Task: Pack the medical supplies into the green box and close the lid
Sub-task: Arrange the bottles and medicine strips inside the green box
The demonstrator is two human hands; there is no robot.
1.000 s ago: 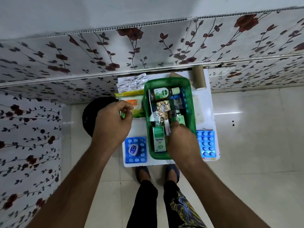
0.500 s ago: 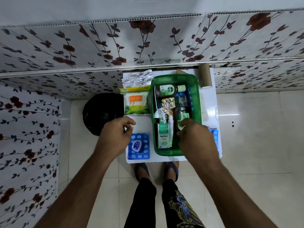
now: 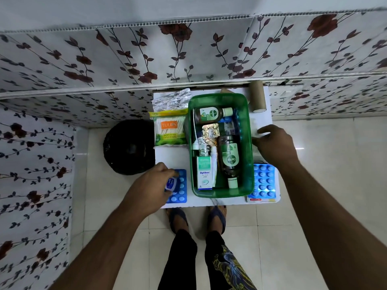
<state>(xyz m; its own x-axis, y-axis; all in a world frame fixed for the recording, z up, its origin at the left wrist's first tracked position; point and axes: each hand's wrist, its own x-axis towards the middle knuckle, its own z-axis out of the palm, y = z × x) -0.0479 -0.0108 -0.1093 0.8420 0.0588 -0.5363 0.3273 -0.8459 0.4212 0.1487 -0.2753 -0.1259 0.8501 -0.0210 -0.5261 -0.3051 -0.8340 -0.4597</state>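
Green box (image 3: 248,130) sits open at frame centre on the counter (image 3: 173,158). Left hand (image 3: 149,190) fingers close around a small blue-white container (image 3: 170,183); right hand (image 3: 275,144) fingers, spread and empty, rest just right of the box.

White table (image 3: 173,158); green box (image 3: 246,130); swab packet (image 3: 170,130); blister sheets (image 3: 264,181); cardboard roll (image 3: 257,96)

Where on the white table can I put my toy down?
One bare patch of the table lies between the cotton swab pack, the green box and the left blue pill sheet, where the left hand is. The box is crowded; the table's right strip is covered by the right hand and another blue sheet.
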